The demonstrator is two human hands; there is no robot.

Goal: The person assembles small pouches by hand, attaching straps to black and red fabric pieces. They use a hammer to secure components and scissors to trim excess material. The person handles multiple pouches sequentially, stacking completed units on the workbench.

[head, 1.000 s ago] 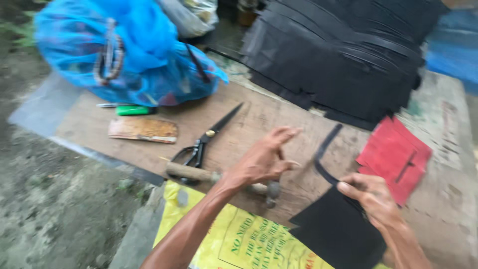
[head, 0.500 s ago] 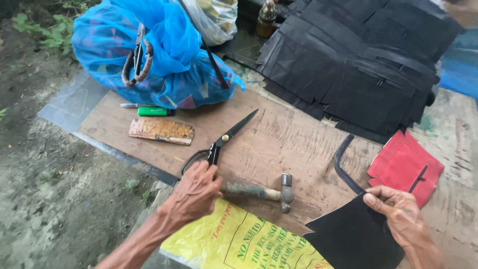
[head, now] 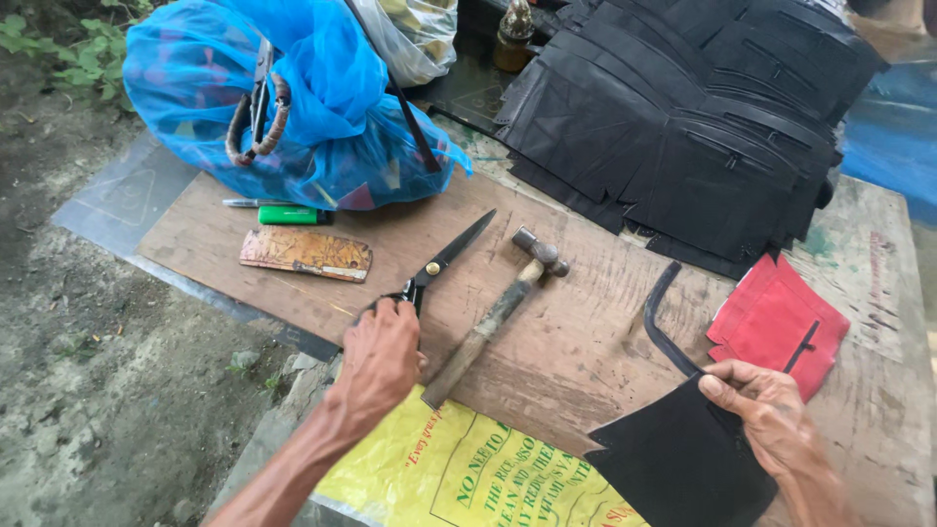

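Left hand (head: pixel 383 353) clenched over the handles of the black scissors (head: pixel 439 265) beside the hammer (head: pixel 493 314); right hand (head: pixel 771 420) pinching, apparently, the black leather piece (head: pixel 673 468).

The scissors (head: pixel 441 262) are black-handled with long dark blades and a brass-coloured pivot screw; they lie flat on the wooden board (head: pixel 605 322), blades closed, tips pointing up and away toward the board's far edge, handles near its front left edge under the left hand (head: pixel 379 353). The black sheet (head: pixel 683 459), a flat, matte, roughly square piece, overhangs the board's front right edge, tilted, its upper corner pinched by the right hand (head: pixel 771 420).
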